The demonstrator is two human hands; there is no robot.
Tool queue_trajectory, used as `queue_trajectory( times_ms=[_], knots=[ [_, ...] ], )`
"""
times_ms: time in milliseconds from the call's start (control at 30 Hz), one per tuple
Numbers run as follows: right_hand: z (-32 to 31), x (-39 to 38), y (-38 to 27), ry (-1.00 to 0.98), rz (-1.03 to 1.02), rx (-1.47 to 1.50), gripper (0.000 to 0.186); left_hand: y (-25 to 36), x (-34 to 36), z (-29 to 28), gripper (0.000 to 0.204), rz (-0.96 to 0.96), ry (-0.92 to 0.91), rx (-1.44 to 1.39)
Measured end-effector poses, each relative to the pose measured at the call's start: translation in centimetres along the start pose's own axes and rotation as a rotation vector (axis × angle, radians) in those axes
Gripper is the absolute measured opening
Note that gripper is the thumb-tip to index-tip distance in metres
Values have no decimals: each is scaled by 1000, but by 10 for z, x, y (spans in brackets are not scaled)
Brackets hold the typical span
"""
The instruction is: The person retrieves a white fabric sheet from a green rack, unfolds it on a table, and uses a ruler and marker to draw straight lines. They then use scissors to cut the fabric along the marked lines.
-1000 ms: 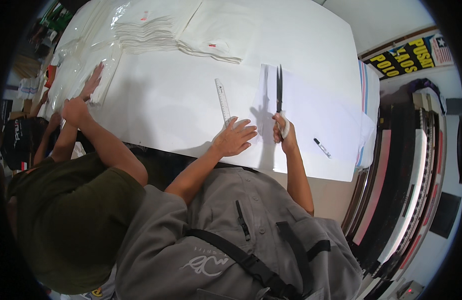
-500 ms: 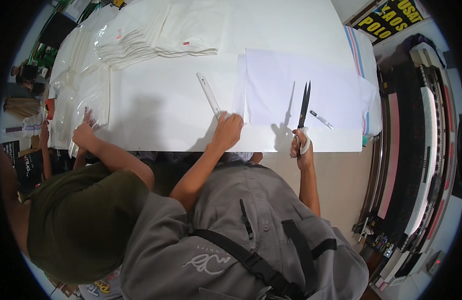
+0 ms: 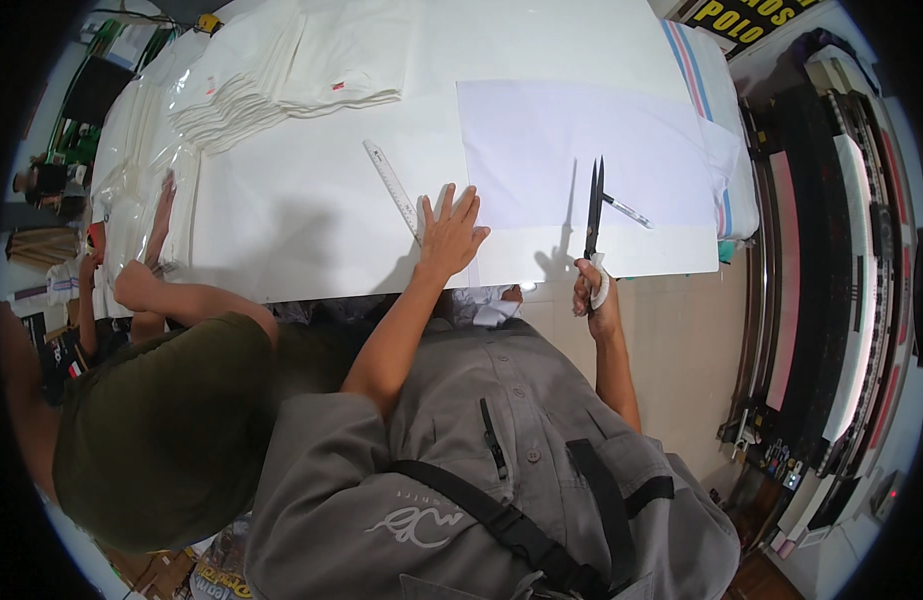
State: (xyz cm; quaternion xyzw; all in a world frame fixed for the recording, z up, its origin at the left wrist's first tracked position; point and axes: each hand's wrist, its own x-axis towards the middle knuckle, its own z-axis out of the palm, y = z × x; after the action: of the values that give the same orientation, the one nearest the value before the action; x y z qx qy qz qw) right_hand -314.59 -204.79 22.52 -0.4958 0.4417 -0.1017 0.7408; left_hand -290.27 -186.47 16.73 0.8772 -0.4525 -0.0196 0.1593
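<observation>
My left hand [image 3: 449, 228] rests with fingers spread on the white work table [image 3: 292, 245], at the near end of a clear plastic ruler [image 3: 392, 175] and beside the left edge of a pale paper sheet [image 3: 532, 120]. My right hand [image 3: 600, 295] grips long black scissors [image 3: 593, 220] by a handle wrapped in white material, blades pointing away from me near the table's front edge. A marker pen [image 3: 627, 210] lies on the sheet, partly behind the scissors.
A co-worker's arm [image 3: 192, 295] and olive sleeve are at my left, beside plastic-covered white garments [image 3: 147, 140]. Stacks of folded white fabric [image 3: 352, 60] lie at the back. A striped cloth [image 3: 727, 190] lies at the right end; long rolls or machinery [image 3: 822, 290] stand beyond it.
My view has shifted, and the paper sheet sits straighter. My left hand has flattened from bunched fingers to spread ones. My right hand with the scissors has moved closer to the front edge.
</observation>
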Motion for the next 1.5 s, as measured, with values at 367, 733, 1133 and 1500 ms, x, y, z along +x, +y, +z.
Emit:
queue_trajectory(
  times_ms=[367, 733, 1133, 1500],
  knots=[
    [-2, 0, 7, -5, 34, -36, 45, 7, -83, -19, 25, 69, -70, -214],
    [-33, 33, 12, 81, -243, -728, 52, -18, -28, 2, 60, -662, 247, -70],
    [-41, 42, -15, -454, -586, -1411, 50, -43, -21, 0, 48, -1022, 241, -259],
    [45, 86, -24, -731, -955, -1476, 39, -95, -4, -18, 35, -1139, 86, -513]
  ],
)
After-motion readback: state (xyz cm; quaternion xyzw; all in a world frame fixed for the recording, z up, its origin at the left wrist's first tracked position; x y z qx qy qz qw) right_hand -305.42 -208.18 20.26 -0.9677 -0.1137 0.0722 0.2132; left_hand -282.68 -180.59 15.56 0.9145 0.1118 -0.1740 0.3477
